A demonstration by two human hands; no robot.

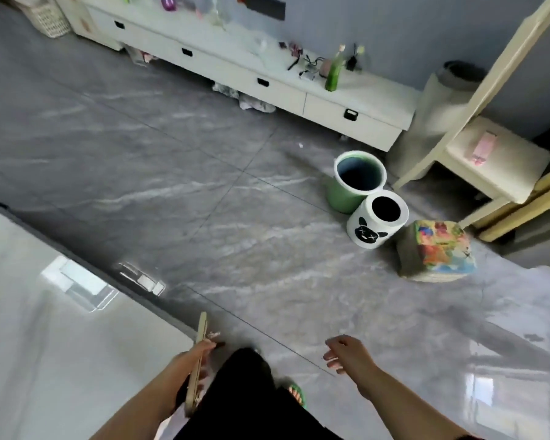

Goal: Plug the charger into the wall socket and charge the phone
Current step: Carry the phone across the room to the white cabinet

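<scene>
We hold a slim gold-edged phone (pixel 198 360) edge-on in our left hand (pixel 193 360), fingers wrapped around its lower half, near the bottom left of the scene, just beside a glossy pale wall surface (pixel 45 344) on the left. Our right hand (pixel 346 354) hangs empty to the right of it, fingers loosely curled and apart, over the grey marbled tile floor (pixel 172 185). Between the two arms we see dark trousers and a foot in a green sandal (pixel 297 393). Farther right on the floor, a green round bin (pixel 340 198) stands touching a white cylindrical bin with a black cartoon face (pixel 367 230), and a colourfully printed cube-shaped stool (pixel 438 249) sits just beside them. Along the far wall runs a long white low cabinet with black drawer handles (pixel 299 93), carrying a green glass bottle (pixel 332 76) and small dark clutter we cannot identify.
</scene>
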